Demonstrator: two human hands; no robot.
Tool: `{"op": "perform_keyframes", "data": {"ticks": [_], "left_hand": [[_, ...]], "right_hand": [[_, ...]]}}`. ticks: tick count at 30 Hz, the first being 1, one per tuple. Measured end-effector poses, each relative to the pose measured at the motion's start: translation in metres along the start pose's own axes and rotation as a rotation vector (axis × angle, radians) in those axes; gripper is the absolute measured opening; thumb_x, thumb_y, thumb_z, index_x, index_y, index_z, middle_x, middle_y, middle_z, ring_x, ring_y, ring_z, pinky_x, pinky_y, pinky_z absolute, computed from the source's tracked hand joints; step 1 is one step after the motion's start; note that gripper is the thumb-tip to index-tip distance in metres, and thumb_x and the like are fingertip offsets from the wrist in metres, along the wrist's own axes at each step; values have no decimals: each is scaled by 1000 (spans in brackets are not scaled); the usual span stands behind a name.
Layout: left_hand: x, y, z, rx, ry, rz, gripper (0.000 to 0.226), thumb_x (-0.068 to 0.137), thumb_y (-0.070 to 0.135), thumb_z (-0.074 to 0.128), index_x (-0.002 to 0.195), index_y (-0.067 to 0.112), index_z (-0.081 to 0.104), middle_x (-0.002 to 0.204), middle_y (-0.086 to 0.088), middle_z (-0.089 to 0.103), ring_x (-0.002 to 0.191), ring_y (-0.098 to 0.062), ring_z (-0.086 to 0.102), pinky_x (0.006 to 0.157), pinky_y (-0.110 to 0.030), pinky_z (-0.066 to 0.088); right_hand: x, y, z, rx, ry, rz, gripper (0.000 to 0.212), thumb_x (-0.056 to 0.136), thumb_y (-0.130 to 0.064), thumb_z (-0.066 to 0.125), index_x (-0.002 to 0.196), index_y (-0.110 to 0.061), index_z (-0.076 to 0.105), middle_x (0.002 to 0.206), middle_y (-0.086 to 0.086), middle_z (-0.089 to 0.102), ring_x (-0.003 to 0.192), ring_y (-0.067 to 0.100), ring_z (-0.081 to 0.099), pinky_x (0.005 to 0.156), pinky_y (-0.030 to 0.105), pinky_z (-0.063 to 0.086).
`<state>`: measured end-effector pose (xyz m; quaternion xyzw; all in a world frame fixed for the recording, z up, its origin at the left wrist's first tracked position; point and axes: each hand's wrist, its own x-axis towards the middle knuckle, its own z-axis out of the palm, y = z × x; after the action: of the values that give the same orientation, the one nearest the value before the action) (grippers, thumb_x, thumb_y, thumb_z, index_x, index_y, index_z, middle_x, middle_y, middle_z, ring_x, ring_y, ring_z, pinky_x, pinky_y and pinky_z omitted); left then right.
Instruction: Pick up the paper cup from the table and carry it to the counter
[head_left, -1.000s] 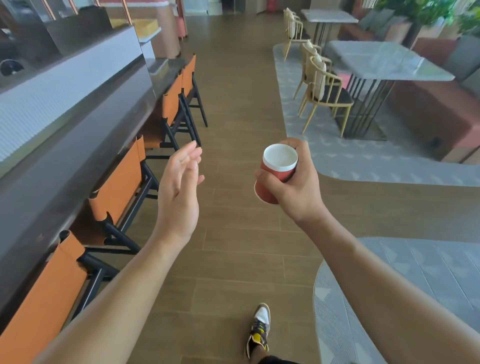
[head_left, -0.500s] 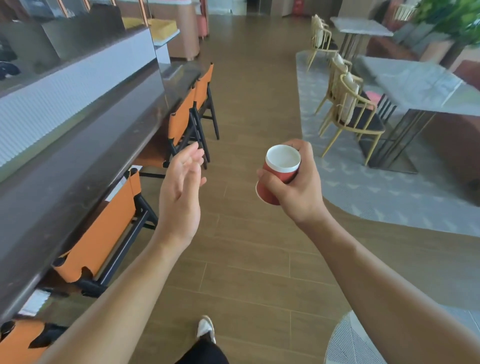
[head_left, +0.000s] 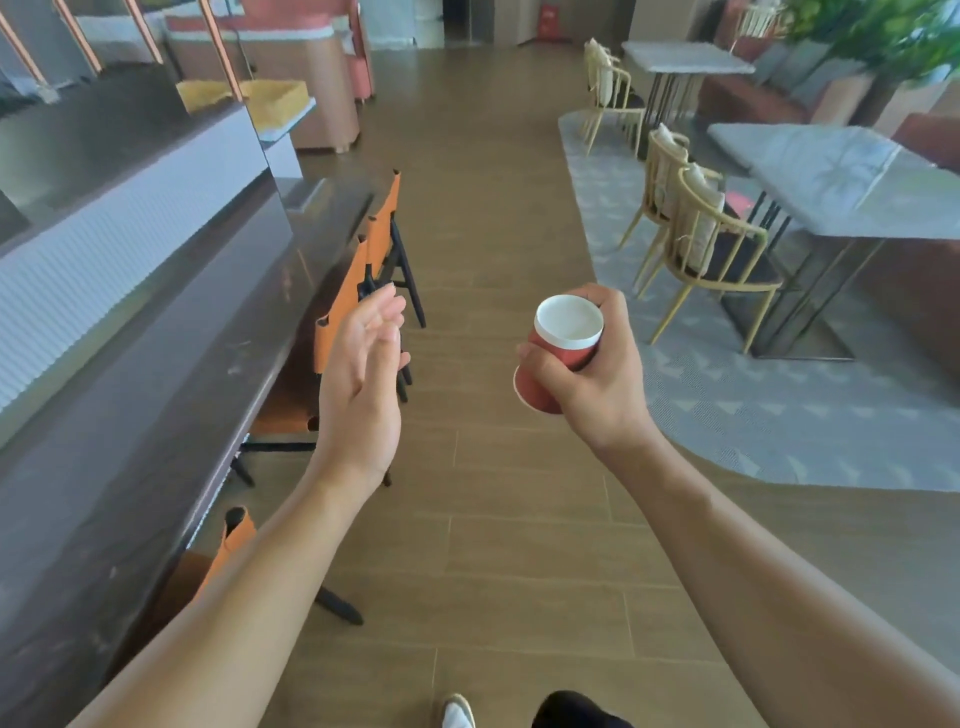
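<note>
A shoe (head_left: 458, 712) shows at the near edge, on the wood-plank floor (head_left: 519, 571). Above the floor, the right hand (head_left: 592, 374) has its grip curled around a red paper cup (head_left: 558, 358) with a white rim, tilted, its mouth facing the camera. The left hand (head_left: 363, 379) hangs level with it, palm inward, its grip apart and holding nothing. Along the left runs a long dark worktop (head_left: 156, 405) with orange chairs (head_left: 353, 312) tucked under it. On the right a grey rug (head_left: 779, 405) carries gold-framed chairs (head_left: 711, 249) and marble-topped tables (head_left: 841, 176). Far right, blurred greenery, probably a potted plant (head_left: 883, 31).
</note>
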<state>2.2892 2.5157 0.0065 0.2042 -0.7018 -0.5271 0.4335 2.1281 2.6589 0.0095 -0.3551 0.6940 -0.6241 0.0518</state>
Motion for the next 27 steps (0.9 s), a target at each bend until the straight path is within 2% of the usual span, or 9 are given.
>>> {"op": "perform_keyframes", "data": {"ticks": [5,11,19,27], "left_hand": [[79,-30,16,-29,-38,-2,43,108,38,40,148,25,50,148,6,58,139,-6,54,111,-39,53],[177,-79,52,-3,-65,7,38,110,38,39,146,32,49,147,11,58,139,-6,54,110,-38,53],[341,-134,140,17,-45,17,36,110,38,38,144,35,50,145,14,59,138,-3,55,107,-32,52],[474,-174,219,-13,4,5,36,108,39,39,141,34,52,144,12,60,137,-4,56,107,-35,53]], "right_hand": [[73,25,15,-22,56,9,48,78,-26,81,114,-24,49,88,-33,61,83,-4,60,75,10,47],[172,77,24,-18,73,1,50,76,-27,80,116,-20,50,89,-35,60,84,-6,60,75,8,45],[354,150,15,10,63,10,50,77,-28,81,115,-20,49,88,-35,61,84,-7,60,74,8,45],[520,197,-3,-1,12,-11,50,76,-31,80,115,-23,49,88,-36,60,85,-5,60,76,10,47]]}}
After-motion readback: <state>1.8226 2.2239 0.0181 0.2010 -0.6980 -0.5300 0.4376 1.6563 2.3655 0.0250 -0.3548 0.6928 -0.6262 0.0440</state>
